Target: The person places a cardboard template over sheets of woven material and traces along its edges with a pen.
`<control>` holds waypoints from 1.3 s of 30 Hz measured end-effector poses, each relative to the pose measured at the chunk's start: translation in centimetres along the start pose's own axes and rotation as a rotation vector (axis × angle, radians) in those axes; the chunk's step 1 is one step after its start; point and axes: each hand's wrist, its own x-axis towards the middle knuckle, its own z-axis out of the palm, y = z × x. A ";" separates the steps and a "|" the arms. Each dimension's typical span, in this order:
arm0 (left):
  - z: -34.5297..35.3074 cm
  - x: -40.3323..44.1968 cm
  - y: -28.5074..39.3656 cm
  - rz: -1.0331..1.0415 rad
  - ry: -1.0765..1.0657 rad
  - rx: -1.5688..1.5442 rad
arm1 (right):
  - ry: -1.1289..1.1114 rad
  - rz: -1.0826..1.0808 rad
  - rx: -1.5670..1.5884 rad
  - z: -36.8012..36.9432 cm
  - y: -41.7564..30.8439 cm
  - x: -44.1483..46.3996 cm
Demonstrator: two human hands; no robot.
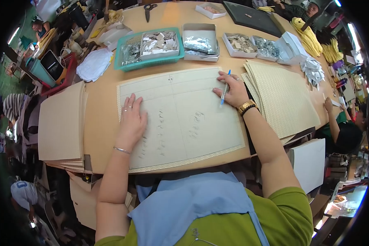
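A large cream sheet (172, 123) with ruled lines and handwriting lies on the table before me, its patterned border showing along the edges. My left hand (133, 117) rests flat on the left part of this sheet, fingers stretched out and pointing away from me. At the upper right of the sheet, my right hand (235, 90) holds a blue-and-white pen (225, 89) between its fingers. The pen slants, with its lower end over the sheet. Its writing tip is too small to make out.
Stacks of woven-textured sheets (281, 98) and plain boards (61, 123) flank me. Beyond are a teal tray (119, 61), a white box of small pieces (215, 57), scissors (148, 12) and a folded white cloth (94, 65). A co-worker (344, 127) sits at right.
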 end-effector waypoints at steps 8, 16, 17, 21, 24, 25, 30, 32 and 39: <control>0.5 -0.4 2.1 -0.046 0.036 0.244 | 0.112 0.032 0.189 1.1 2.2 0.4; 1.1 -0.4 1.6 -0.083 0.082 0.187 | 0.170 0.202 1.016 6.8 -9.3 7.5; 1.1 -0.4 1.6 -0.087 0.081 0.183 | 0.077 0.162 1.035 8.1 -11.8 8.1; 0.4 -0.5 2.0 -0.090 0.068 0.158 | -0.136 0.018 0.984 14.3 -18.9 10.9; 0.0 -0.5 2.0 -0.093 0.022 0.176 | -0.147 0.004 0.794 16.7 -22.3 12.6; -0.2 -0.5 2.0 -0.096 0.019 0.174 | -0.141 0.019 0.718 16.9 -23.0 12.9; 0.0 -0.6 1.9 -0.076 0.056 0.158 | -0.092 -0.088 0.500 18.0 -23.9 13.8; 0.3 -0.6 1.8 -0.070 0.073 0.155 | -0.088 -0.133 0.439 18.3 -23.9 14.0; 0.0 -0.8 2.1 -0.081 0.107 0.116 | -0.125 -0.088 0.416 18.3 -24.4 14.0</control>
